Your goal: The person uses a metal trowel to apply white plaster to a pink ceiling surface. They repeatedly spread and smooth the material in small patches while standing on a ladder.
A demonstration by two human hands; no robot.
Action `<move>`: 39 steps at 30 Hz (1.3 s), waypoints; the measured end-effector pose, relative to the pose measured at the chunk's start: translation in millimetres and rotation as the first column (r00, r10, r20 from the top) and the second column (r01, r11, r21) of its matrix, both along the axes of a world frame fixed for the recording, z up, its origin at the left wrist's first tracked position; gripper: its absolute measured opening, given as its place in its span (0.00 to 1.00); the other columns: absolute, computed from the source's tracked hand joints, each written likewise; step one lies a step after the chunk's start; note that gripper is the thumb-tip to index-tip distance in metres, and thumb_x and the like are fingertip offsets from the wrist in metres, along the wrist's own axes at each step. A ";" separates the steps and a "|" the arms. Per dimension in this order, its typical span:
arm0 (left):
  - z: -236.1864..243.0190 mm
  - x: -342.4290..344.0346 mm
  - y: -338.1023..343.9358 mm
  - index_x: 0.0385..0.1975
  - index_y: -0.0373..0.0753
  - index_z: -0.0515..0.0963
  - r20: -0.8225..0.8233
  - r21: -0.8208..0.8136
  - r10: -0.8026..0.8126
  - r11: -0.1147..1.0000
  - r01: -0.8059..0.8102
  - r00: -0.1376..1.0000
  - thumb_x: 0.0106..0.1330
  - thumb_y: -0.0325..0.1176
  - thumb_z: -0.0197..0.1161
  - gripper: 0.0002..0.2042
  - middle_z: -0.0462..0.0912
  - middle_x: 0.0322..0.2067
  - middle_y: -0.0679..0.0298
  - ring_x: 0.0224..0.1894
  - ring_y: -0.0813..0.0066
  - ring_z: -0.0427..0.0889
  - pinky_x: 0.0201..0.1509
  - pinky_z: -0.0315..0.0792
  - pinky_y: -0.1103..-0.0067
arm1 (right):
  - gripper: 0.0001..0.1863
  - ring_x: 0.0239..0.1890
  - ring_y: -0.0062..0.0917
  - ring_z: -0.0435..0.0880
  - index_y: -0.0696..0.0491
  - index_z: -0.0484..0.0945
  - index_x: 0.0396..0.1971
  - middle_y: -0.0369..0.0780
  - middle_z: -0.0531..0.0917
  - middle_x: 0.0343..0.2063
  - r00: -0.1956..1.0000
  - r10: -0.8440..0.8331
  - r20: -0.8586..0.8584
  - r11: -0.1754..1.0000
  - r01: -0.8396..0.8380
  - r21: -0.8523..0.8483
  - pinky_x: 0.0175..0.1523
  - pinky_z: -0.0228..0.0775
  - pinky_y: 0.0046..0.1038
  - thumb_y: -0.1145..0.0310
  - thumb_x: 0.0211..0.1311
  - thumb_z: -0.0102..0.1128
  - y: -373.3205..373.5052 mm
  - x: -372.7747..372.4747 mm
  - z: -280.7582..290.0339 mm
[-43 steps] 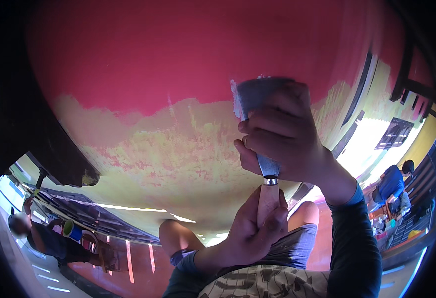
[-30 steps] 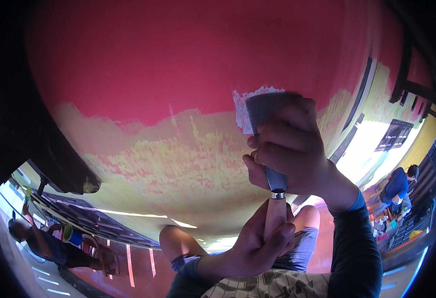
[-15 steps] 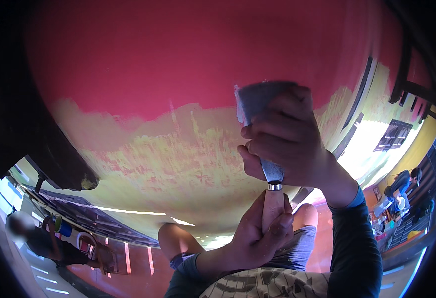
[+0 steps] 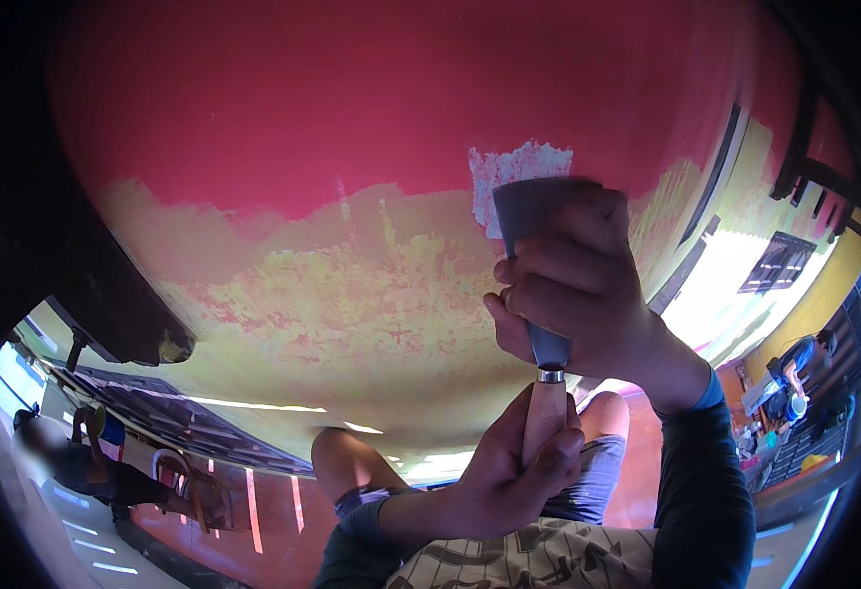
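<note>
A scraper with a wide grey metal blade [image 4: 527, 208] and a pale wooden handle [image 4: 546, 407] is in both my hands. My left hand [image 4: 514, 466] is wrapped round the handle, below its shiny metal collar. Higher up, my right hand [image 4: 583, 280] grips the metal part, fingers across the blade and its narrow neck. The blade's top edge lies over the lower part of a rough whitish patch [image 4: 521, 162] on the painted wall [image 4: 352, 108]. Red paint covers the upper wall; lower down it is yellowish, with streaks and worn blotches.
A dark beam end [image 4: 146, 334] juts in at the left. Behind it, at lower left, a person [image 4: 87, 471] holds a bucket [image 4: 111, 429]. Another person [image 4: 794, 368] with a pale container is at far right, near assorted items. My bare knees [image 4: 352, 461] are close below the wall.
Both hands and the scraper have shifted slightly right, and the blade's edge sits lower. A whitish patch now shows above and left of the blade. The person at left has raised the bucket.
</note>
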State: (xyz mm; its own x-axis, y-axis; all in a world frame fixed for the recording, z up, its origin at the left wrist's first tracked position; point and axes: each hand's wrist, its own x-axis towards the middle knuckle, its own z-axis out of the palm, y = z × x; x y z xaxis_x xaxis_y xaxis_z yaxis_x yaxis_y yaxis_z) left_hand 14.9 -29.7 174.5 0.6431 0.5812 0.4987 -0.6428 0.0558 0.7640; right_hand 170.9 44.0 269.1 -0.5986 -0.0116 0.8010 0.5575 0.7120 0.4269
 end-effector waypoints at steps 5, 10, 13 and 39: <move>-0.3 2.6 0.3 0.45 0.35 0.63 -0.050 0.079 0.112 0.991 -0.108 0.992 0.82 0.30 0.46 0.05 0.71 0.27 0.65 0.21 0.85 0.67 0.25 0.62 0.83 | 0.14 0.34 0.26 0.75 0.44 0.77 0.21 0.27 0.78 0.27 0.998 -0.021 -0.054 1.000 0.021 -0.008 0.51 0.62 0.39 0.70 0.31 0.72 2.6 -1.8 0.4; -0.1 3.6 -4.1 0.45 0.36 0.63 -0.046 0.001 0.011 1.000 -0.011 0.999 0.82 0.31 0.46 0.05 0.72 0.28 0.65 0.21 0.85 0.69 0.25 0.63 0.83 | 0.13 0.34 0.25 0.74 0.42 0.76 0.21 0.25 0.75 0.27 0.998 -0.060 -0.014 0.998 0.060 0.004 0.52 0.62 0.38 0.68 0.30 0.70 4.0 -0.5 2.2; -3.2 6.6 1.1 0.46 0.36 0.62 -0.080 0.137 0.203 0.972 -0.191 0.976 0.82 0.32 0.46 0.06 0.73 0.28 0.65 0.21 0.85 0.69 0.25 0.63 0.83 | 0.13 0.34 0.25 0.73 0.42 0.75 0.21 0.25 0.75 0.27 0.999 -0.009 -0.042 1.000 0.009 0.013 0.52 0.62 0.38 0.67 0.30 0.70 4.9 0.3 3.6; 4.7 -0.3 0.8 0.44 0.36 0.61 -0.095 0.159 0.150 0.978 -0.134 0.984 0.83 0.35 0.46 0.08 0.70 0.27 0.66 0.20 0.84 0.66 0.22 0.61 0.81 | 0.13 0.37 0.25 0.76 0.43 0.75 0.21 0.27 0.74 0.26 1.000 -0.021 0.000 0.999 0.021 0.028 0.52 0.62 0.38 0.66 0.32 0.71 2.2 -5.6 9.6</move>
